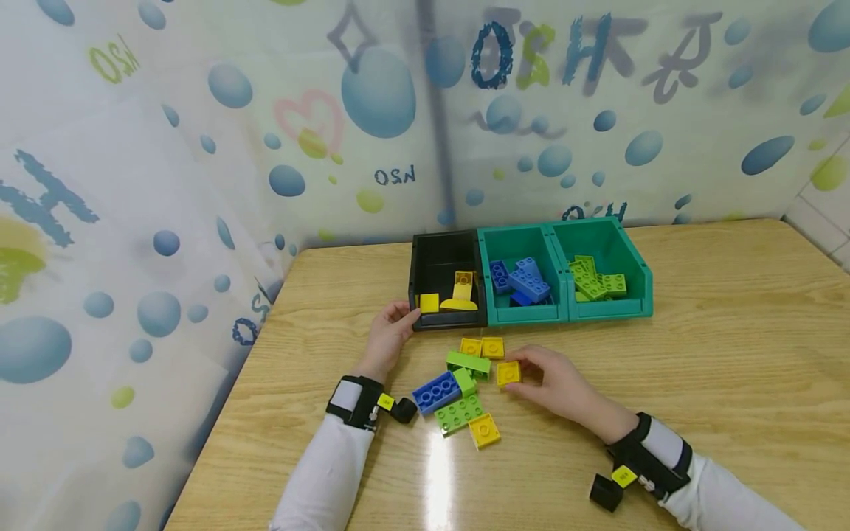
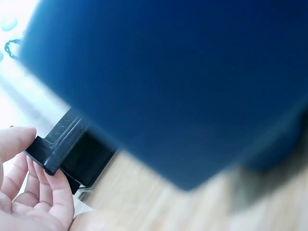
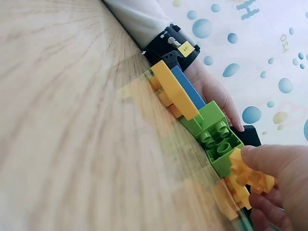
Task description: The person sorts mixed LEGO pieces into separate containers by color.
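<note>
My left hand grips the front left corner of the black bin, thumb on one side of its rim and fingers on the other in the left wrist view. That bin holds a few yellow pieces. Between thumb and fingers, my right hand pinches a square yellow brick, its studs showing in the right wrist view. Beside it lies a loose group: a blue brick, green bricks and several other yellow bricks. A large, blurred blue shape hides much of the left wrist view.
Joined to the black bin's right are two teal bins, one with blue bricks, the other with green bricks. All stand at the back of the wooden table, before a patterned curtain.
</note>
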`<state>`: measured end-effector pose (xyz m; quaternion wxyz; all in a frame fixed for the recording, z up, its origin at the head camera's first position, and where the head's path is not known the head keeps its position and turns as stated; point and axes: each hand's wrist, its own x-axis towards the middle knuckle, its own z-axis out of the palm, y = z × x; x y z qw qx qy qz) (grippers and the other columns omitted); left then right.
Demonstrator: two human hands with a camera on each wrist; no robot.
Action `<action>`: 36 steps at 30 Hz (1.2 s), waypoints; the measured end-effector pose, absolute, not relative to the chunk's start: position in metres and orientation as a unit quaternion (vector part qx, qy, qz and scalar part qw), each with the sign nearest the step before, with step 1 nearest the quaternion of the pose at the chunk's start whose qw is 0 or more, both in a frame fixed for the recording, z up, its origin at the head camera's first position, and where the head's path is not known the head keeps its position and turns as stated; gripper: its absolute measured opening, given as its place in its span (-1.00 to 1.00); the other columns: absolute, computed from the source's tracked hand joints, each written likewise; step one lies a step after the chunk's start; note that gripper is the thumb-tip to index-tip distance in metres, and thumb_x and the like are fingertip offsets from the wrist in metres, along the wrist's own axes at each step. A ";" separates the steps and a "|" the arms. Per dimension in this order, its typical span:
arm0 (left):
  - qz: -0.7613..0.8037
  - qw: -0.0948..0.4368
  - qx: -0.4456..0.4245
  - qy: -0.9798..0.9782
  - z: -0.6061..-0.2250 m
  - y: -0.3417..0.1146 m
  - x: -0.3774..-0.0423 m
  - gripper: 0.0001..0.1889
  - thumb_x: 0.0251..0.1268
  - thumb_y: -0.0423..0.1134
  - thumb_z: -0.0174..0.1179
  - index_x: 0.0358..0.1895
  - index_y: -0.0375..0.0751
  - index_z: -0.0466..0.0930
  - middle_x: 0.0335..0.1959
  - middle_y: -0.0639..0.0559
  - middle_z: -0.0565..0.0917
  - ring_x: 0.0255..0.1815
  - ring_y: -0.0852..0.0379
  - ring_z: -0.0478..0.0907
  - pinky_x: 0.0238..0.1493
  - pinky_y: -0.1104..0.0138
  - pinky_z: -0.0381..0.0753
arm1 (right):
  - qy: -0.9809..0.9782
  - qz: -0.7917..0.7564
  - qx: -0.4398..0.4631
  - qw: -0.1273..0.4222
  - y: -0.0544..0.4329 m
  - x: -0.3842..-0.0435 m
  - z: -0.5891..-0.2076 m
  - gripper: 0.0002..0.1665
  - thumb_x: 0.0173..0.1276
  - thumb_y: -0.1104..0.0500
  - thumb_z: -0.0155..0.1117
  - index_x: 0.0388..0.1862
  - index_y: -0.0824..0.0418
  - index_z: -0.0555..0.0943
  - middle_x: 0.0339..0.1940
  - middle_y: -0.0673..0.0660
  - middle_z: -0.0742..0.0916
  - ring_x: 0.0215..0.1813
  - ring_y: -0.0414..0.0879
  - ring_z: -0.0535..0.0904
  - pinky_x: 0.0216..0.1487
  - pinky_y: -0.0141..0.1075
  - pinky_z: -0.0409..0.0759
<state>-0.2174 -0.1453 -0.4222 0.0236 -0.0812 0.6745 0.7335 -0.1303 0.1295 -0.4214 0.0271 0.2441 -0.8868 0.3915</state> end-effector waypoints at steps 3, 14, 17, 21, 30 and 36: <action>0.734 0.023 -0.080 0.674 -0.423 -0.146 -0.218 -0.91 0.29 -0.36 0.17 -0.20 -0.21 0.46 -0.41 0.10 0.38 -0.46 0.24 0.31 -0.44 0.48 0.33 | -0.886 0.393 0.241 0.036 0.129 -0.130 -0.421 -0.60 0.11 0.15 0.46 -0.07 0.22 0.61 -0.18 0.03 0.68 -0.23 -0.18 0.51 -0.18 -0.34 0.54; 0.735 0.022 -0.076 0.673 -0.422 -0.146 -0.219 -0.91 0.30 -0.36 0.16 -0.21 -0.22 0.46 -0.42 0.11 0.38 -0.47 0.25 0.31 -0.44 0.48 0.33 | -0.888 0.394 0.233 0.054 0.127 -0.135 -0.415 -0.60 0.12 0.21 0.44 -0.04 0.26 0.61 -0.12 0.11 0.68 -0.14 -0.06 0.58 -0.07 -0.15 0.59; 0.736 0.023 -0.073 0.673 -0.423 -0.146 -0.219 -0.92 0.30 -0.36 0.16 -0.21 -0.20 0.46 -0.42 0.11 0.39 -0.48 0.25 0.31 -0.45 0.48 0.33 | -0.887 0.394 0.230 0.065 0.127 -0.139 -0.412 -0.61 0.13 0.22 0.43 -0.03 0.25 0.61 -0.11 0.11 0.67 -0.13 -0.05 0.56 -0.06 -0.11 0.58; 0.739 0.024 -0.075 0.669 -0.424 -0.146 -0.219 -0.92 0.29 -0.36 0.17 -0.24 -0.16 0.46 -0.40 0.11 0.39 -0.44 0.25 0.32 -0.44 0.48 0.34 | -0.886 0.395 0.229 0.084 0.126 -0.147 -0.406 -0.60 0.13 0.22 0.43 -0.03 0.25 0.60 -0.10 0.12 0.67 -0.12 -0.03 0.54 -0.06 -0.07 0.57; 0.735 0.021 -0.086 0.672 -0.424 -0.146 -0.217 -0.92 0.28 -0.35 0.18 -0.23 -0.18 0.47 -0.40 0.10 0.39 -0.42 0.24 0.32 -0.44 0.48 0.33 | -0.895 0.334 0.273 0.114 0.107 -0.174 -0.384 -0.53 0.15 0.19 0.42 0.05 0.26 0.57 0.00 0.17 0.66 0.05 0.06 0.52 0.06 -0.05 0.53; 0.738 0.024 -0.089 0.668 -0.423 -0.145 -0.218 -0.91 0.29 -0.35 0.17 -0.21 -0.19 0.47 -0.38 0.10 0.40 -0.41 0.24 0.32 -0.43 0.48 0.34 | -0.907 0.274 0.290 0.134 0.093 -0.194 -0.371 -0.53 0.19 0.16 0.39 0.08 0.26 0.55 0.01 0.17 0.67 0.08 0.05 0.47 0.13 -0.06 0.45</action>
